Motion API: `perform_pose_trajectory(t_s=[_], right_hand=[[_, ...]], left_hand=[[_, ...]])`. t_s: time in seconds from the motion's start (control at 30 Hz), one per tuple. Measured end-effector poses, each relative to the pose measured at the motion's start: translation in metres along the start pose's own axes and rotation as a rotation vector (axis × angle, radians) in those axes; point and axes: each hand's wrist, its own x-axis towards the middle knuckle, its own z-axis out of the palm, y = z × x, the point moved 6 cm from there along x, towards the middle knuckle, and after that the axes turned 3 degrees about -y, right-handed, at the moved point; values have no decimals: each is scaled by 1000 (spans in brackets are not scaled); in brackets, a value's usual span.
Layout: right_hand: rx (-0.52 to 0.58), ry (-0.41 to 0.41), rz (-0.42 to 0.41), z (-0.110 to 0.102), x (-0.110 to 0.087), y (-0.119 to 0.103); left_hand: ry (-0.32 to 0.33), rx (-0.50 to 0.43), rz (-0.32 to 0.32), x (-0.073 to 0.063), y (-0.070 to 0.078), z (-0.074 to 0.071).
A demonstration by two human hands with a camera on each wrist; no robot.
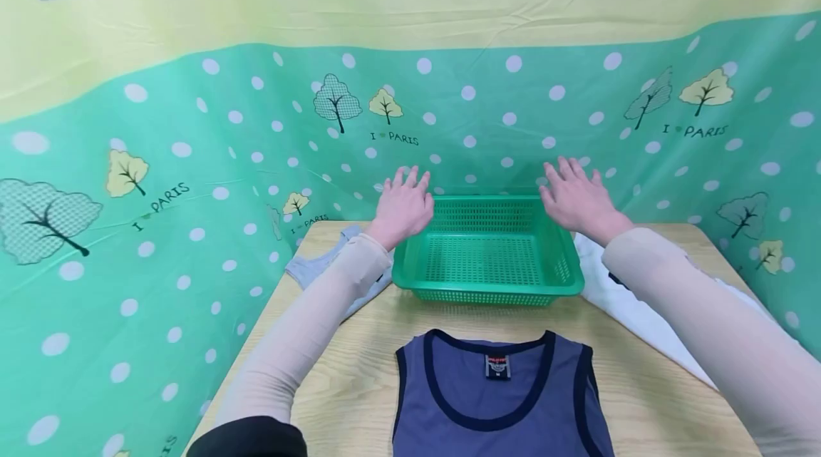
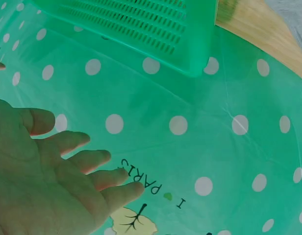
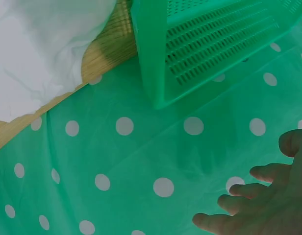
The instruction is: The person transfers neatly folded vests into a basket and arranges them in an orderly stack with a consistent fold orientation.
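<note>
A green plastic basket (image 1: 487,289) with slotted walls stands at the back of the table, nothing inside it. My left hand (image 1: 403,209) hovers above its back left corner, fingers spread and pointing at the curtain. Over the back right corner is my right hand (image 1: 579,199), its fingers likewise extended. Both wrist views show bare palms, the left hand (image 2: 58,171) and the right hand (image 3: 264,191) apart from the basket rim. In front of the basket a dark blue-grey tank top (image 1: 494,400) with black trim lies flat, its lower part cut off by the frame.
A light grey-blue garment (image 1: 321,261) lies left of the basket, partly behind my left arm. White clothing (image 1: 648,311) lies on the right, under my right arm in this view. A green and yellow curtain (image 1: 468,122) hangs around the wooden table (image 1: 346,378).
</note>
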Motion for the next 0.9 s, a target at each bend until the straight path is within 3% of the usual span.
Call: perform_pose_trajectory(t_s=[0.1, 0.27, 0.37, 0.9], right_hand=[[5, 12, 0, -2, -2, -1], [9, 62, -16, -5, -5, -4], [7, 89, -24, -6, -7, -5], [42, 204, -31, -8, -25, -18]], left_hand=[[44, -7, 9, -1, 0, -4], [173, -31, 35, -5, 1, -14], [209, -49, 46, -6, 0, -15], [228, -103, 48, -25, -3, -19]])
